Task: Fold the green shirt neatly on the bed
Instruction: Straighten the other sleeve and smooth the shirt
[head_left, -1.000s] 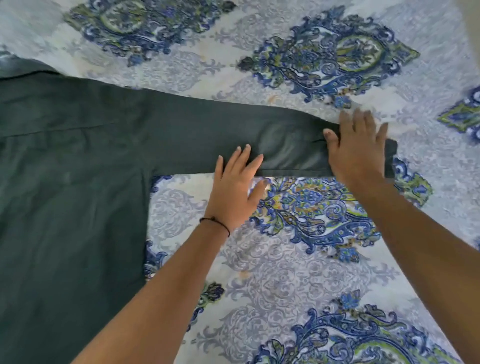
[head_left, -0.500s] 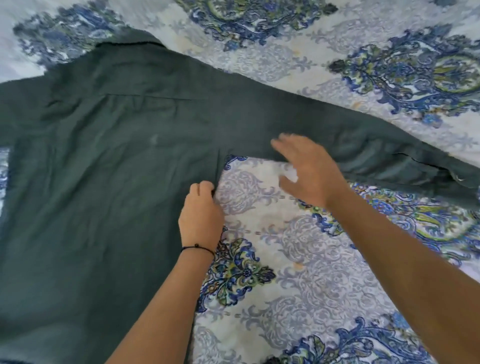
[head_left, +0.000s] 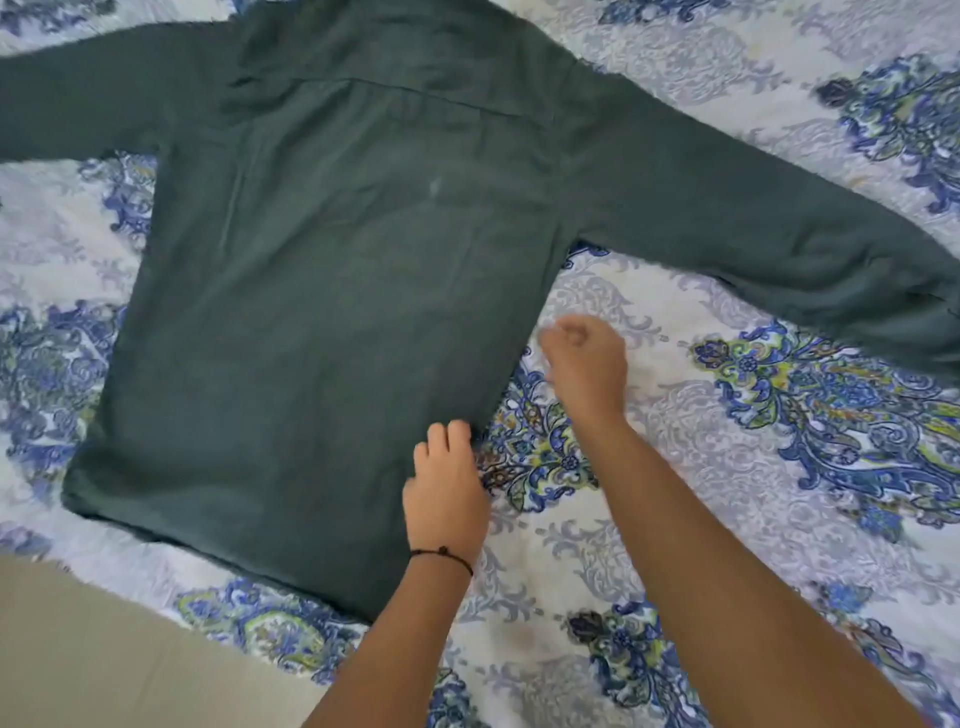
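The dark green shirt lies flat on the bed, back side up, collar at the far end and both long sleeves spread out to the sides. My left hand, with a black cord on its wrist, rests on the shirt's right side edge near the hem, its fingers curled over the fabric edge. Just past it, my right hand hovers over the bedsheet beside the same edge. It is blurred, loosely closed and holds nothing. The right sleeve stretches away toward the right border.
The bedsheet is white with blue and green paisley motifs. The bed's edge and a beige floor show at the lower left, close to the shirt's hem corner.
Both hands have left the right sleeve and moved along to the shirt's right side edge, then down it toward the hem. My right hand has gone from flat and spread to curled.
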